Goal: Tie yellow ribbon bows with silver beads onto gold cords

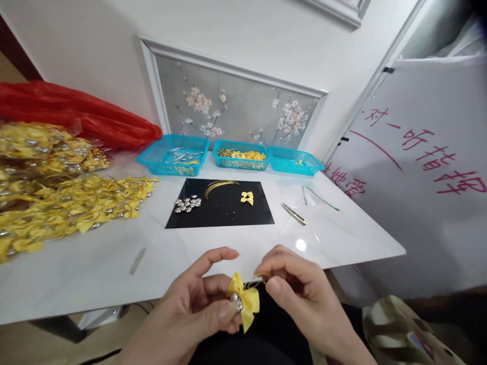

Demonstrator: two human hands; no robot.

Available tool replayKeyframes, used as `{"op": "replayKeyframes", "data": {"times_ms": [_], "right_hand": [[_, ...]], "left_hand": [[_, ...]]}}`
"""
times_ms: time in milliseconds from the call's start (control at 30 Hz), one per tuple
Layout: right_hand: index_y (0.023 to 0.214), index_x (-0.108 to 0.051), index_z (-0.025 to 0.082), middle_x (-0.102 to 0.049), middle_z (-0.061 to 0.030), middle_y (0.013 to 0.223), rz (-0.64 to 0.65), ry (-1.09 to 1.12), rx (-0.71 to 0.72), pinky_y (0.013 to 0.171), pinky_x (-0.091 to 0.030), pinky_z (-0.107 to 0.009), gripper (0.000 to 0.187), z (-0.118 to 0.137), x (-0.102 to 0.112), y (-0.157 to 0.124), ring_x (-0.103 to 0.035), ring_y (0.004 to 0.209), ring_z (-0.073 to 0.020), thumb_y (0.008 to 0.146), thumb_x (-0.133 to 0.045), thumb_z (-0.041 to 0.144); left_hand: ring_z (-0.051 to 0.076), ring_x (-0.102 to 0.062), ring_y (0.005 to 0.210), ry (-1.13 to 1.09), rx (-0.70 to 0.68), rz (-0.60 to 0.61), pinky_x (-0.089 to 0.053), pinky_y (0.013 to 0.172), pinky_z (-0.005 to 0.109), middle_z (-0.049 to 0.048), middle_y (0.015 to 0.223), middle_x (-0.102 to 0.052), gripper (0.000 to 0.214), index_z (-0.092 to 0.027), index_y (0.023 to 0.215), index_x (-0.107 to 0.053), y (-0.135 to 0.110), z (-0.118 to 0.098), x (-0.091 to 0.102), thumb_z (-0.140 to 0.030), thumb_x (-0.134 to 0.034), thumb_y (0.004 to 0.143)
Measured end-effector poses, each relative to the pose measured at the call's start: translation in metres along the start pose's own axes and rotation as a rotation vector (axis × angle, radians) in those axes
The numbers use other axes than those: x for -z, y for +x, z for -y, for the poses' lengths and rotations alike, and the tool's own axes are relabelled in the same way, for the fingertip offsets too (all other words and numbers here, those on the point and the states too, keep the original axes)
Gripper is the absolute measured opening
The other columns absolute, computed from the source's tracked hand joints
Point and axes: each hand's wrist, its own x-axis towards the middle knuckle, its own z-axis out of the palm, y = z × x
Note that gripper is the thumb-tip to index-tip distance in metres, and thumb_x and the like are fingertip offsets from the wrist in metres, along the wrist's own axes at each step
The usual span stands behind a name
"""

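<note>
Between thumb and fingers, my left hand [203, 299] pinches a yellow ribbon bow [249, 304] with silver bells [236, 301] at its middle. A thin gold cord [255, 282] runs from the bow to my right hand [294, 286], whose thumb and fingers are closed on it. Both hands are in front of the table's near edge. Beyond them lies a black mat [224, 215] bearing silver bells [187, 204] on the left, several gold cords [218, 186] at the back and small yellow bows [247, 198] on the right.
A heap of yellow bows with bells [87, 208] covers the table's left side, with a red bag [76, 114] behind. Blue baskets [152, 167], [241, 163], [292, 168] line the back. Thread snips [294, 214] and a green strand [323, 199] lie to the right.
</note>
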Motion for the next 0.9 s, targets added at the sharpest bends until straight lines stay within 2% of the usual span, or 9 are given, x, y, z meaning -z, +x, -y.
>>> {"op": "replayKeyframes", "data": {"times_ms": [100,167,267,367,467,600,700,833,900], "right_hand": [[0.105,-0.071,0.021,-0.055,-0.0023,0.093,0.11,0.037,0.035,0.053,-0.034,-0.023,0.017,0.0,0.001,0.009,-0.043,0.061,-0.0083,0.094,-0.06,0.027],[0.097,-0.071,0.02,-0.057,-0.0033,0.094,0.183,0.063,0.065,0.056,-0.038,-0.023,0.014,-0.001,-0.003,0.015,-0.048,0.067,-0.0104,0.092,-0.06,0.027],[0.083,-0.066,0.019,-0.057,-0.0018,0.084,0.156,0.049,0.059,0.059,-0.042,-0.023,0.013,-0.004,-0.008,0.018,-0.052,0.07,-0.012,0.091,-0.061,0.027],[0.08,-0.062,0.018,-0.056,0.0004,0.081,0.068,-0.061,-0.005,0.058,-0.04,-0.022,0.012,-0.005,-0.009,0.016,-0.05,0.065,-0.0098,0.092,-0.058,0.02],[0.081,-0.06,0.019,-0.056,0.0014,0.081,0.036,-0.252,-0.025,0.056,-0.036,-0.022,0.013,-0.005,-0.007,0.012,-0.048,0.063,-0.0087,0.092,-0.055,0.013],[0.075,-0.054,0.018,-0.052,0.0021,0.076,0.014,-0.387,-0.038,0.055,-0.035,-0.022,0.018,-0.005,-0.007,0.011,-0.047,0.062,-0.0092,0.09,-0.055,0.01],[0.074,-0.055,0.018,-0.054,0.0017,0.075,0.009,-0.388,-0.079,0.054,-0.036,-0.022,0.018,-0.011,-0.008,0.013,-0.048,0.061,-0.0095,0.091,-0.055,0.012],[0.08,-0.065,0.018,-0.06,-0.0002,0.081,0.001,-0.416,-0.098,0.058,-0.04,-0.024,0.018,-0.026,-0.001,0.023,-0.053,0.064,-0.0108,0.091,-0.056,0.007],[0.081,-0.068,0.018,-0.061,-0.0009,0.082,-0.01,-0.448,-0.098,0.061,-0.042,-0.025,0.02,-0.035,0.006,0.03,-0.056,0.066,-0.0117,0.092,-0.056,0.005]], "left_hand": [[0.008,-0.06,0.055,-0.104,0.101,0.12,-0.048,0.055,0.016,-0.0038,0.068,-0.07,0.066,-0.027,0.126,-0.064,0.004,-0.001,0.004,-0.031,-0.092,0.067],[0.007,-0.059,0.053,-0.14,0.139,0.203,-0.046,0.053,0.015,-0.0039,0.067,-0.068,0.067,-0.025,0.128,-0.062,0.007,0.001,0.009,-0.029,-0.091,0.068],[0.008,-0.061,0.056,-0.133,0.172,0.264,-0.049,0.057,0.016,-0.003,0.07,-0.068,0.064,-0.026,0.129,-0.062,0.011,0.005,0.016,-0.03,-0.089,0.071],[0.017,-0.071,0.084,-0.014,0.089,0.084,-0.057,0.075,0.025,0.0051,0.099,-0.075,0.05,-0.028,0.119,-0.07,0.01,0.003,0.019,-0.041,-0.086,0.073],[0.025,-0.067,0.111,0.206,-0.079,-0.121,-0.055,0.09,0.028,0.0079,0.117,-0.075,0.037,-0.027,0.103,-0.078,0.008,-0.004,0.017,-0.055,-0.075,0.079],[0.022,-0.071,0.096,0.495,-0.15,-0.105,-0.056,0.084,0.026,0.0042,0.101,-0.079,0.027,-0.027,0.1,-0.077,0.013,-0.006,0.012,-0.047,-0.075,0.082],[0.021,-0.074,0.09,0.506,-0.124,-0.114,-0.058,0.083,0.028,0.002,0.095,-0.08,0.022,-0.025,0.101,-0.074,0.021,-0.001,0.008,-0.036,-0.076,0.082],[0.021,-0.075,0.088,0.463,-0.123,-0.168,-0.062,0.081,0.029,0.0003,0.088,-0.079,0.024,-0.024,0.104,-0.072,0.034,0.007,0.011,-0.033,-0.074,0.082],[0.021,-0.075,0.085,0.578,-0.166,-0.203,-0.063,0.078,0.03,0.0006,0.087,-0.079,0.022,-0.024,0.103,-0.073,0.042,0.011,0.016,-0.034,-0.069,0.084]]}}
